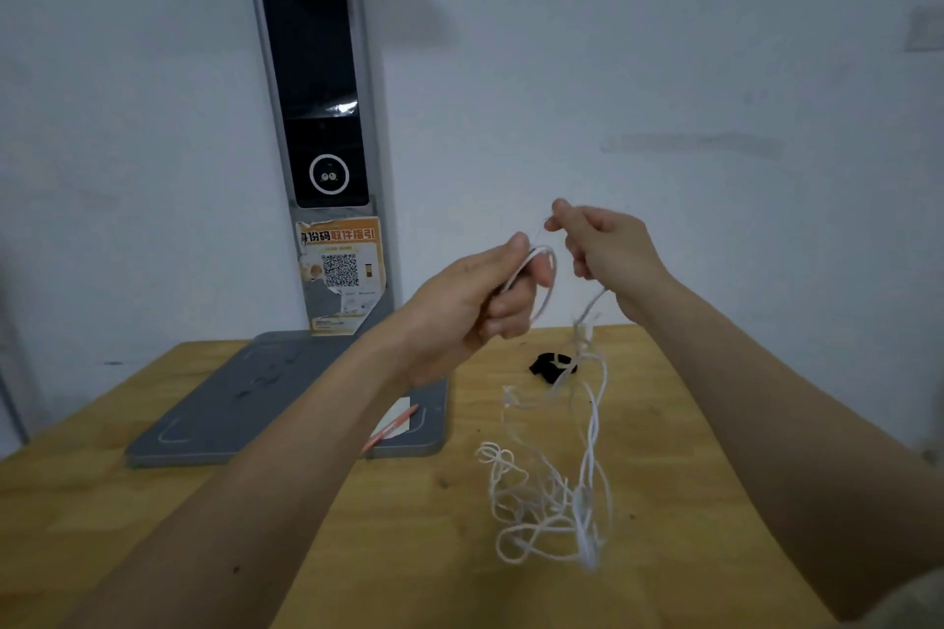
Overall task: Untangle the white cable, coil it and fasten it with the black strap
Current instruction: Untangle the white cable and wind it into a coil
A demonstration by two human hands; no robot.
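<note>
While both hands (516, 281) pinch it, thin white cable (592, 429) dangles tangled.

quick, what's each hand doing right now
Left hand: closed on a loop of the white cable.
Right hand: closed, pinching the same cable.

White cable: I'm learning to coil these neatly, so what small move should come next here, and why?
Probably lift both hands higher and shake gently. The left hand holds one small loop of the white cable, the right hand pinches the strand beside it, but the rest hangs into a snarl on the wooden table. The black strap can wait.
</note>
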